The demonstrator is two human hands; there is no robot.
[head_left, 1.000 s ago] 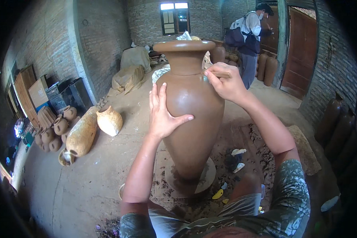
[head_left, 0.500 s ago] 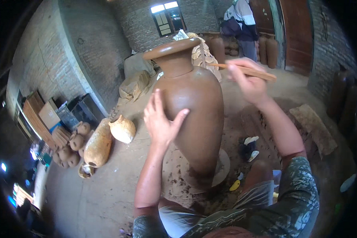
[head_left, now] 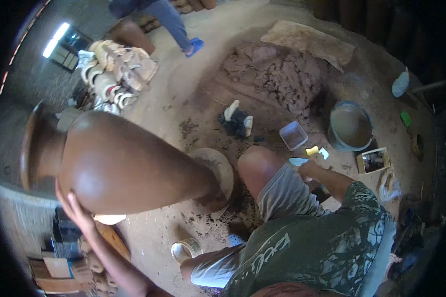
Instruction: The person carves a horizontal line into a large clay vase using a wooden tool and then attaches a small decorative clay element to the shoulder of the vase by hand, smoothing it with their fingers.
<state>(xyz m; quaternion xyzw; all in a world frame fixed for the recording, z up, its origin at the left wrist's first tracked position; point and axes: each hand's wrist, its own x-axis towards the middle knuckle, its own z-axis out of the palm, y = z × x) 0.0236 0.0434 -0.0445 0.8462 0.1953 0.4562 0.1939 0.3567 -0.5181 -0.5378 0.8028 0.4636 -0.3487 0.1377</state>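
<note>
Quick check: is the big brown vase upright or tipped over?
Upright: the vase stands foot-down on the round base; the window slants too, so the view is rolled.

Dusty brown floor (head_left: 163, 114). Carries heap of crumbled clay (head_left: 287, 76), clear plastic tub (head_left: 293, 137), bucket (head_left: 337, 140) of murky liquid, open rectangular box (head_left: 374, 169), round pale disc (head_left: 220, 163).

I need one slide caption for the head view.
Left hand touching a large brown clay vase on a round base.
</note>
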